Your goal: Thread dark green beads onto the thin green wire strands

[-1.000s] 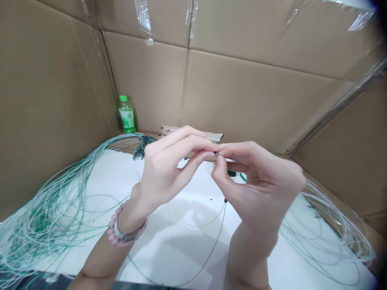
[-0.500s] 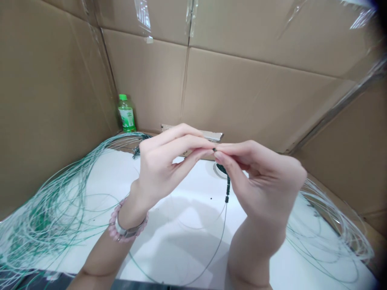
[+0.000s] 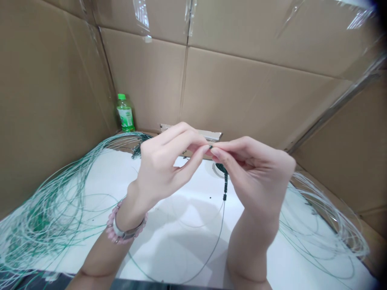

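A loose mass of green-and-white cords (image 3: pixel 42 217) spills over the left end of a white tabletop (image 3: pixel 178 241). A green-capped plastic bottle (image 3: pixel 125 114) stands just beyond the tabletop's far left corner, and a tuft of dark cord ends (image 3: pixel 136 151) lies at its far edge. Above the middle of the tabletop, the person's left hand (image 3: pixel 161 173), a pink beaded bracelet (image 3: pixel 116 227) on its wrist, meets the right hand (image 3: pixel 256 173) in a narrow pinch. The left fingertips (image 3: pixel 203 150) and right fingertips (image 3: pixel 215 154) close together on the top of a thin green cord strung with small dark beads (image 3: pixel 225 187); exactly how each finger grips is too small to tell. The cord hangs from the pinch and trails toward the tabletop's near edge. A small white ring (image 3: pixel 218 170) sits on the tabletop behind the hands, and a coil of pale cords (image 3: pixel 326 229) loops over its right end.
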The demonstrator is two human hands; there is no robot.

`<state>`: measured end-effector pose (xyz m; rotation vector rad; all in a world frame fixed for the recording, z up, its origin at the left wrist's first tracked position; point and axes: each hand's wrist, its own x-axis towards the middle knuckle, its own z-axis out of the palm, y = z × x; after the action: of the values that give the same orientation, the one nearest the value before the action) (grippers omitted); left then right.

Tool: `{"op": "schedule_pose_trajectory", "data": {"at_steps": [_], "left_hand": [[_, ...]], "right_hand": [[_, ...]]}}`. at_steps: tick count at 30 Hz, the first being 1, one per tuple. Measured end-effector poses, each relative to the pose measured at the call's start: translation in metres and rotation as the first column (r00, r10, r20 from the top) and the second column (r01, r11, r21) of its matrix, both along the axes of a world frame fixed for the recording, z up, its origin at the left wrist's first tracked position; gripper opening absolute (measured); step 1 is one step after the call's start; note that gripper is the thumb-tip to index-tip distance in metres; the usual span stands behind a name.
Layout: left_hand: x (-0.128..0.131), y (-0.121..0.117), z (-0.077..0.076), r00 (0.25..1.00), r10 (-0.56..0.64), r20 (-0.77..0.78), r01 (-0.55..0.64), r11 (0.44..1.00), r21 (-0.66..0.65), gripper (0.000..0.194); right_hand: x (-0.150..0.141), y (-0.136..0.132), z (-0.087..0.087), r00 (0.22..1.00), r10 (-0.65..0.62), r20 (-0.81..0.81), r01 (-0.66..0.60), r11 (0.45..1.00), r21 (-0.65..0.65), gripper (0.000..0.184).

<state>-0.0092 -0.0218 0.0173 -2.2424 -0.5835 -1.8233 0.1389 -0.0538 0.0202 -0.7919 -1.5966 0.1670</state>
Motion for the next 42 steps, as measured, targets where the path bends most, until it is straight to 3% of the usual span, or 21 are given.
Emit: {"op": "schedule_pose_trajectory", "data": {"at_steps": [7,10,15,20,23,25,26,28,29,31,33,36,42], "left_hand": [[-0.001,0.000,0.001,0.997,0.001,-0.072,-0.003,1.000,-0.031,0.012],[-0.001,0.003,0.000,0.997,-0.018,-0.071,0.015,0.999,-0.045,0.011],[-0.001,0.010,-0.003,0.999,-0.014,-0.047,0.011,0.998,-0.067,0.009],[0.010,0.015,-0.010,0.991,-0.132,-0.001,0.131,0.983,-0.131,0.006],[0.018,0.029,-0.021,0.954,-0.270,0.128,0.294,0.922,-0.253,0.005],[0.024,0.045,-0.033,0.933,-0.313,0.176,0.358,0.849,-0.389,0.010],[0.028,0.054,-0.042,0.941,-0.312,0.131,0.336,0.813,-0.475,0.015],[0.037,0.072,-0.064,0.925,-0.341,-0.165,0.153,0.735,-0.661,0.020],[0.043,0.079,-0.077,0.831,-0.410,-0.376,0.024,0.701,-0.713,0.020],[0.055,0.088,-0.106,0.686,-0.532,-0.496,-0.035,0.657,-0.753,0.013],[0.065,0.092,-0.133,0.585,-0.601,-0.544,-0.067,0.633,-0.771,0.017],[0.075,0.092,-0.162,0.516,-0.637,-0.573,-0.094,0.623,-0.776,0.023],[0.077,0.092,-0.180,0.494,-0.670,-0.554,-0.080,0.600,-0.796,0.013]], "right_hand": [[-0.002,0.004,0.000,0.996,0.089,-0.010,-0.090,0.994,-0.064,0.016],[0.004,0.005,0.002,0.998,0.062,0.031,-0.059,0.995,-0.086,0.015],[0.021,0.005,0.006,0.970,0.018,0.244,0.039,0.973,-0.229,0.013],[0.022,0.009,0.006,0.988,0.073,0.138,-0.051,0.986,-0.158,0.009],[0.022,0.012,0.005,0.992,0.074,0.103,-0.059,0.987,-0.149,0.012],[0.023,0.013,0.005,0.998,0.035,0.047,-0.030,0.994,-0.107,0.012],[0.024,0.013,0.005,1.000,0.010,0.008,-0.010,0.997,-0.074,0.012],[0.026,0.012,0.006,0.997,-0.030,-0.072,0.029,0.999,-0.014,0.011],[0.026,0.011,0.007,0.993,-0.046,-0.107,0.047,0.999,0.007,0.012],[0.026,0.008,0.008,0.985,-0.075,-0.157,0.081,0.996,0.033,0.012],[0.025,0.006,0.008,0.980,-0.092,-0.177,0.101,0.994,0.044,0.013],[0.026,0.004,0.009,0.981,-0.090,-0.170,0.097,0.995,0.032,0.012],[0.028,0.004,0.012,0.984,-0.058,-0.168,0.059,0.998,0.002,0.013]]}}
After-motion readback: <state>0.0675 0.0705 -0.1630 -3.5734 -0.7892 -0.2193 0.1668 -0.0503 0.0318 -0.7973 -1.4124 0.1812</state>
